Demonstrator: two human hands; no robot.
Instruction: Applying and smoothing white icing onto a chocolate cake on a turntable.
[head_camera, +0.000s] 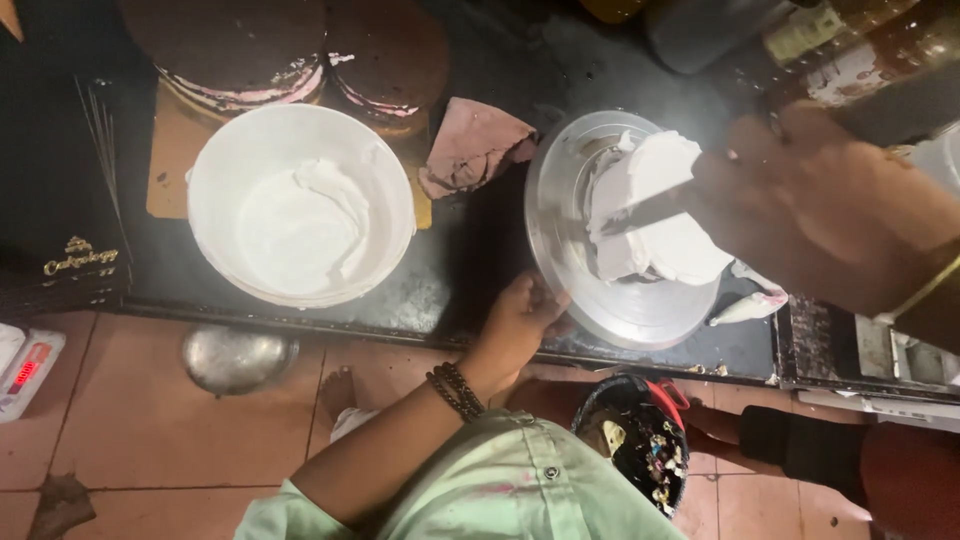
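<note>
While the person stands over the dark counter, the left hand rests on the near-left rim of the round metal turntable, fingers curled lightly over the edge with the thumb on the near side, a hold that looks suited to steadying or turning the plate. A beaded bracelet sits on that wrist. The right hand comes in from the far right, fingers closed around the handle of a flat spatula, whose blade lies across the white iced cake; the grip itself is blurred, so how the fingers lie cannot be told. The cake sits on the turntable toward its right half, its icing uneven and heaped, and the blade lies nearly flat against the top, seemingly to spread it. To the left, well apart from the turntable, stands a white bucket of cream, set on a brown board and within reach. At the far edge lie two dark layered cakes with pink filling, and between bucket and turntable a crumpled pinkish cloth. A piping bag lies just beside the turntable on its near right. Below the counter, on the tiled floor, are a metal bowl and a dark bin of scraps.
</note>
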